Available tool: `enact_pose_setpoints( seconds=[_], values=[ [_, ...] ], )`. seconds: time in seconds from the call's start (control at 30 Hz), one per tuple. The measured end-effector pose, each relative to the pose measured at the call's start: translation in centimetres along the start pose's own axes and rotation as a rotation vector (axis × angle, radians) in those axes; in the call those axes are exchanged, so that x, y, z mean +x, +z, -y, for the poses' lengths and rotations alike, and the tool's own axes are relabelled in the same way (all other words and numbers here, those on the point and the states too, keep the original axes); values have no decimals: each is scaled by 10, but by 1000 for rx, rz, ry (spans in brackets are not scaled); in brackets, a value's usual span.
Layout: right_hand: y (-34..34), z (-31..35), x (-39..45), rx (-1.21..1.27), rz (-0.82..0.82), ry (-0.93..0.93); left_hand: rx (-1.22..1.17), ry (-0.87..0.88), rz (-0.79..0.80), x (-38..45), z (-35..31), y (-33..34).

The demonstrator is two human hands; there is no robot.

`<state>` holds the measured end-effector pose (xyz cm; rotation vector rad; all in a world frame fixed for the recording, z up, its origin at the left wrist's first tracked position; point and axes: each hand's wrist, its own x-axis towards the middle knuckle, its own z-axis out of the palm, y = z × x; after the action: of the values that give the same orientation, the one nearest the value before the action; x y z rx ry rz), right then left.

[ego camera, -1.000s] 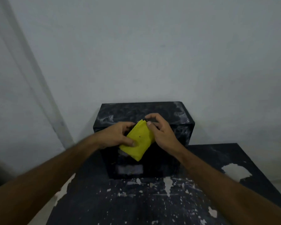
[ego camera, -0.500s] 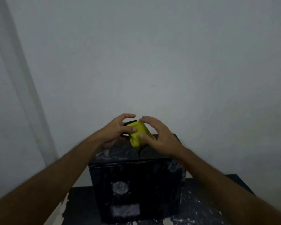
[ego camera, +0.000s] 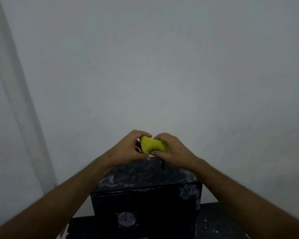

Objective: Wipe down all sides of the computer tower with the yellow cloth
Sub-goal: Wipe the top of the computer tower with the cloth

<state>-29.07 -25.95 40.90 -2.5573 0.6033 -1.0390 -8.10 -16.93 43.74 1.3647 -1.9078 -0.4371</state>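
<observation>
A black, dust-smeared computer tower (ego camera: 145, 204) stands on a dark table, its near face showing a round mesh grille. Above the far part of its top I hold the yellow cloth (ego camera: 152, 144), bunched into a small wad. My left hand (ego camera: 129, 149) grips the wad's left end with curled fingers and thumb. My right hand (ego camera: 173, 149) grips its right end, the thumb pressed under the cloth. Both hands hover just above the tower's top. A short dark strand hangs below my right hand.
The black table (ego camera: 219, 221), flecked with white chipped paint, reaches out to the right of the tower. A plain pale wall (ego camera: 162, 66) fills the background close behind the tower. A pale vertical strip (ego camera: 19, 100) runs down the wall at left.
The view has tilted upward, so the tower sits lower in frame. Both hands rose from the tower's front to above its top, and the flat folded cloth is now bunched between them.
</observation>
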Motion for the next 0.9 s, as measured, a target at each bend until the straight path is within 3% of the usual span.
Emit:
enact_pose_setpoints(
  seconds=[0.1, 0.2, 0.37, 0.43, 0.77, 0.9],
  values=[
    [-5, -2, 6, 66, 57, 41, 295, 230, -33, 4, 9, 0],
    [-10, 1, 9, 166, 113, 83, 402, 302, -70, 8, 14, 1],
    [-11, 11, 3, 226, 121, 69, 180, 96, -72, 15, 20, 14],
    [-11, 15, 4, 282, 66, 126, 124, 91, -63, 16, 17, 21],
    [-6, -9, 9, 274, -20, 221, 361, 185, -75, 15, 23, 36],
    [-7, -22, 7, 192, 16, 269, 323, 43, -50, 12, 42, 24]
  ],
)
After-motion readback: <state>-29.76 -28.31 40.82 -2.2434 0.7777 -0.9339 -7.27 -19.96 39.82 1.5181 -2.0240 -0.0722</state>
